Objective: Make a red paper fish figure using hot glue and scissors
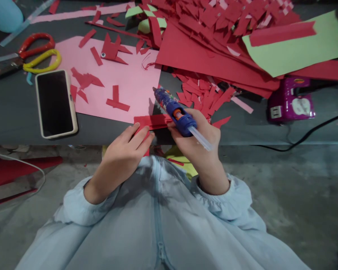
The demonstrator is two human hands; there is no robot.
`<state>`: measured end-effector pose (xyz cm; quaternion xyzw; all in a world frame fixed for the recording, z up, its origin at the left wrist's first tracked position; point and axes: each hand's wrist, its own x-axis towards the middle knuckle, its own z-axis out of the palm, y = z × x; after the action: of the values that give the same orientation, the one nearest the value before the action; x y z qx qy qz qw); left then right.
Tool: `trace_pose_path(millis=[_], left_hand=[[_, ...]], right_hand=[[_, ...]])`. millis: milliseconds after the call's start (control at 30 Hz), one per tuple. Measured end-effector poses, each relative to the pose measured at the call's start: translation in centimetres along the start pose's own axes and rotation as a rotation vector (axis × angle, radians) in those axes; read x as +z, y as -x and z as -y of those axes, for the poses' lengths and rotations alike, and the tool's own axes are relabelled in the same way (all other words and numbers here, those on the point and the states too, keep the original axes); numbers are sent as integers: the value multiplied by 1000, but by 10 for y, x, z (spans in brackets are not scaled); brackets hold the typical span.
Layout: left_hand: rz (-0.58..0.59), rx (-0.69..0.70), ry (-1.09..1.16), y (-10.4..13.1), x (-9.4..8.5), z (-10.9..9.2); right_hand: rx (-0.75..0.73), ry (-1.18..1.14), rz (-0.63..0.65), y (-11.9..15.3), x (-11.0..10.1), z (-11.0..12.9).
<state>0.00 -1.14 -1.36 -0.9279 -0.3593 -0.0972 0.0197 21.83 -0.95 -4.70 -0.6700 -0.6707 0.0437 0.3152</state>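
Observation:
My right hand [199,138] is wrapped round a blue glue gun [176,112], whose nozzle points up and left and whose clear glue stick juts out at the back. A folded red paper strip [152,121] lies at the table's front edge, with the fingertips of my right hand near its right end. My left hand [126,150] rests over the strip's left end, pressing on red paper that also hangs below the edge. Beyond the hands, a pink sheet [141,82] bears a red paper fish [111,49] with an eye and several red scraps.
A phone [56,103], scissors [39,56] and a light blue object [5,15] are at the left. Red sheets [191,52], cut strips [198,92] and a green sheet [298,48] cover the back right. A purple box [291,101] with a black cable [312,133] sits at the right.

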Motion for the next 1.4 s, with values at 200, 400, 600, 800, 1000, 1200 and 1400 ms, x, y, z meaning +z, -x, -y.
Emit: trace_pose_path(millis=[200, 400, 600, 800, 1000, 1200, 1400], left_hand=[[-91, 68, -32, 4, 0, -1], [-102, 82, -29, 8, 1, -4], [-109, 74, -18, 6, 1, -6], [-76, 6, -36, 2, 0, -11], [44, -24, -20, -5, 1, -13], [36, -15, -63, -10, -2, -15], [26, -32, -63, -14, -1, -18]], right_hand=[[11, -14, 21, 2, 1, 0], [-7, -61, 48, 0, -1, 2], [1, -16, 23, -5, -2, 7], [-13, -34, 42, -8, -7, 12], [-25, -32, 60, -4, -9, 7], [69, 7, -41, 0, -6, 5], [-6, -28, 32, -2, -4, 12]])
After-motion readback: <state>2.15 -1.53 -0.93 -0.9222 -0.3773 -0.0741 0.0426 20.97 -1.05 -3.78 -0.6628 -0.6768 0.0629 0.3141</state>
